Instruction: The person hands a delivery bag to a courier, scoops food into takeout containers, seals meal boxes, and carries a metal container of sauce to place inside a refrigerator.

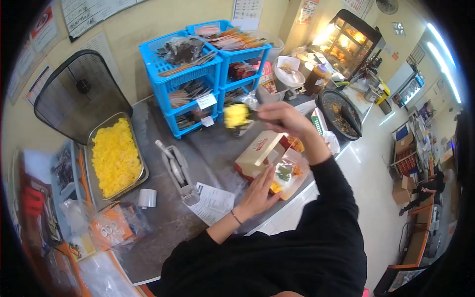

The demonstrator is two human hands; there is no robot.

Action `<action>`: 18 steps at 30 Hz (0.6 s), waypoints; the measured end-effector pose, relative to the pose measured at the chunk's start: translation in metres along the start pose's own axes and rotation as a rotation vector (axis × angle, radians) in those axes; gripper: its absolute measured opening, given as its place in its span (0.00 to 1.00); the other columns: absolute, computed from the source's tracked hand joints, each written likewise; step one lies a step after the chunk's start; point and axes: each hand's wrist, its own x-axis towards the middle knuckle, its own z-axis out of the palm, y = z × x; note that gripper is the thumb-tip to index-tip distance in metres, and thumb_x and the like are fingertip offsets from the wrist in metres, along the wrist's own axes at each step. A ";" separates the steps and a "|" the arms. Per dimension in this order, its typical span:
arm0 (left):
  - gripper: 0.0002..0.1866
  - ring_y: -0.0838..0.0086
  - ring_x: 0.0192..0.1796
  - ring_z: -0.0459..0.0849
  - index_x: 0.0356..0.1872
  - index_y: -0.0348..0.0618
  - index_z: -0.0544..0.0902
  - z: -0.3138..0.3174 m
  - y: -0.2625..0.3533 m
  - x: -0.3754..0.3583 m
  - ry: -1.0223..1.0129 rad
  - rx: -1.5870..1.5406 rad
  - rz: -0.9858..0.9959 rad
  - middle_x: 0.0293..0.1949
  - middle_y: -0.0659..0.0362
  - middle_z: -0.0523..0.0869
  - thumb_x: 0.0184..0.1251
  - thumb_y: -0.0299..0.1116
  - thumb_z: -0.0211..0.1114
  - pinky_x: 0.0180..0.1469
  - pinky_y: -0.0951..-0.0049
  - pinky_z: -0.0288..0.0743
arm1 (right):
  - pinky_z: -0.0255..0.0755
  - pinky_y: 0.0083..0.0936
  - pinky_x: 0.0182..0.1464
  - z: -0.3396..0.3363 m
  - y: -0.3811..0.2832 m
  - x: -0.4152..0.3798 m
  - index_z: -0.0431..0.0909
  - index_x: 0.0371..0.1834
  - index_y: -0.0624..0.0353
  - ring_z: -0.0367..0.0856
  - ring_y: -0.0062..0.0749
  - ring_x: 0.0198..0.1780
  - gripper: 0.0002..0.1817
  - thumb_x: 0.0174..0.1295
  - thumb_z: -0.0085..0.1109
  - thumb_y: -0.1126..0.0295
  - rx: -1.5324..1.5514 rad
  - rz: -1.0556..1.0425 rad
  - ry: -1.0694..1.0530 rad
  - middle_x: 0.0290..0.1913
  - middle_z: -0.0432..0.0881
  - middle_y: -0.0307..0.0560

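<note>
In the head view, we work over a dark table point(148, 235), our right hand point(283, 119) closed around the dark handle of a spoon point(253, 117) loaded with yellow food point(236, 115). The spoon is raised above the table, in front of the blue racks point(184, 81) and apart from the open takeaway box point(255, 158). Our left hand point(256, 196), fingers extended, rests against the near side of the box, a thin bracelet point(235, 216) at the wrist. Inside the box sit a small green packet point(284, 172) and orange-brown food point(297, 170), with a bit of yellow food near our fingers.

To our left, a metal tray point(144, 174) holds a heap of the yellow food, beside a dark mesh cover point(79, 96) standing upright. A printed slip point(214, 202) lies between the tray and the box, and a white roll point(147, 198) sits near the tray. Beyond the racks, we see a black bowl point(340, 113) and a lit glass cabinet point(346, 43); at far right is another person point(429, 190).
</note>
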 end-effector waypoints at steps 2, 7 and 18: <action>0.25 0.62 0.52 0.72 0.55 0.34 0.62 0.035 -0.017 0.007 0.011 -0.098 -0.096 0.49 0.45 0.71 0.60 0.39 0.53 0.53 0.69 0.65 | 0.52 0.05 0.13 -0.044 0.007 -0.026 0.74 0.31 0.60 0.68 0.09 0.19 0.06 0.55 0.51 0.69 -0.042 -0.013 0.103 0.21 0.70 0.32; 0.27 0.70 0.39 0.79 0.49 0.34 0.67 0.071 -0.042 0.027 -0.017 -0.375 -0.483 0.37 0.50 0.79 0.55 0.45 0.60 0.38 0.76 0.72 | 0.44 0.09 0.12 -0.134 0.046 -0.044 0.75 0.30 0.60 0.55 0.10 0.11 0.07 0.55 0.49 0.69 -0.139 0.027 0.052 0.16 0.69 0.34; 0.70 0.37 0.63 0.31 0.64 0.47 0.32 0.075 -0.040 0.035 0.113 0.439 -0.586 0.60 0.29 0.34 0.21 0.63 0.70 0.57 0.38 0.29 | 0.60 0.17 0.21 -0.160 0.122 -0.008 0.75 0.36 0.59 0.68 0.18 0.19 0.08 0.55 0.49 0.71 -0.629 0.040 -0.279 0.22 0.74 0.41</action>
